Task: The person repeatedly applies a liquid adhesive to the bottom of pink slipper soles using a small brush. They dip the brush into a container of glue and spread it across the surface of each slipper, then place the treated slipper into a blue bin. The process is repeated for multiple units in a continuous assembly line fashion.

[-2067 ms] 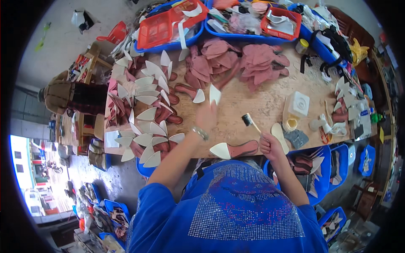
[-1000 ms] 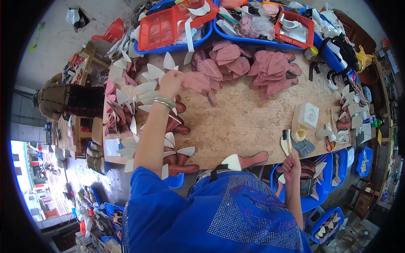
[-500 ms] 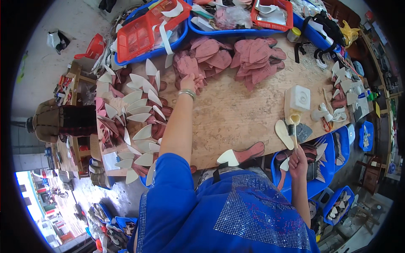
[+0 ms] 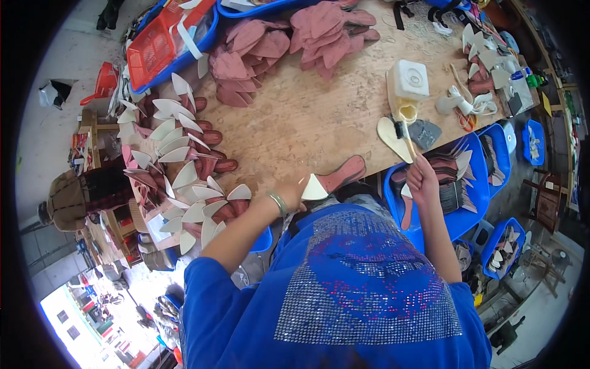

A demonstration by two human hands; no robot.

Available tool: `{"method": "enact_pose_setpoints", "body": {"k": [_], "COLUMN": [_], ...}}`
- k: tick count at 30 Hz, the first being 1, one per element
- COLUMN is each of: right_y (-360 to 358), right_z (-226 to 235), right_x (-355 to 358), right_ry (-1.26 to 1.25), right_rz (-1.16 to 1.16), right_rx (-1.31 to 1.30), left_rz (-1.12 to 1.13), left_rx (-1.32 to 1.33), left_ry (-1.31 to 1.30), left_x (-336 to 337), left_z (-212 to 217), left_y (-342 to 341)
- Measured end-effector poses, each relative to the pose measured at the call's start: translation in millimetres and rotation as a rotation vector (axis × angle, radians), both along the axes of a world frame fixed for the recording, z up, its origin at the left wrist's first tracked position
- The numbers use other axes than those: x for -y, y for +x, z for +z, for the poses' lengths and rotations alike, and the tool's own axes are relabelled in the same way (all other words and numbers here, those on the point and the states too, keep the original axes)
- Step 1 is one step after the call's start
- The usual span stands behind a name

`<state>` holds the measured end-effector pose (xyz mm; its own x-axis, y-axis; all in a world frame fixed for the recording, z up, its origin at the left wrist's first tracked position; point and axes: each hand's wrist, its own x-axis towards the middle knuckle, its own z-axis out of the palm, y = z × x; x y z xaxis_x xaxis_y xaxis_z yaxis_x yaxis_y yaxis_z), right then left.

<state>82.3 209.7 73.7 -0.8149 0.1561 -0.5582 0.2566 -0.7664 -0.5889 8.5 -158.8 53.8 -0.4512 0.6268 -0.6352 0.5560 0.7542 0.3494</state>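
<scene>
My right hand [image 4: 423,179], at the table's front edge, is closed round the handle of a brush [image 4: 406,139]. The brush's dark bristles are just below the mouth of a white plastic jug [image 4: 408,83] with yellowish stuff at its cut opening. My left hand [image 4: 291,193], smeared by motion, is beside the white end of a pink-red shoe insole [image 4: 342,175] lying along the front edge. Whether it touches the insole I cannot tell. A cream sole-shaped piece [image 4: 393,139] and a dark grey flat piece [image 4: 425,134] lie beside the brush.
Pink-red insoles are heaped at the back [image 4: 329,31]. More, with white ends, lie in rows on the left [image 4: 178,147]. A blue bin [image 4: 479,178] of dark insoles stands below the right front edge. White cord [image 4: 476,106] lies at right. Another person [image 4: 69,195] is far left.
My left hand has come back from the pink-red heap to the insole at the front edge. My right hand still holds the brush by the jug. The view has shifted.
</scene>
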Motion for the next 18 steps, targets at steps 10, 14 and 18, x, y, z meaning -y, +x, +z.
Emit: {"method": "enact_pose_setpoints", "body": {"k": [10, 14, 18], "right_y": [-13, -8, -19], "right_z": [-4, -22, -50], "right_x": [-52, -93, -112], "right_ry": [0.12, 0.589, 1.227], "right_rz": [0.025, 0.083, 0.225], "right_rx": [-0.004, 0.023, 0.101], "left_rz": [0.139, 0.174, 0.09], "left_rx": [-0.115, -0.106, -0.179], "left_ry": [-0.083, -0.03, 0.094], "left_x": [-20, -22, -14], "left_z": [-51, -42, -40], "left_y": [31, 34, 32]}}
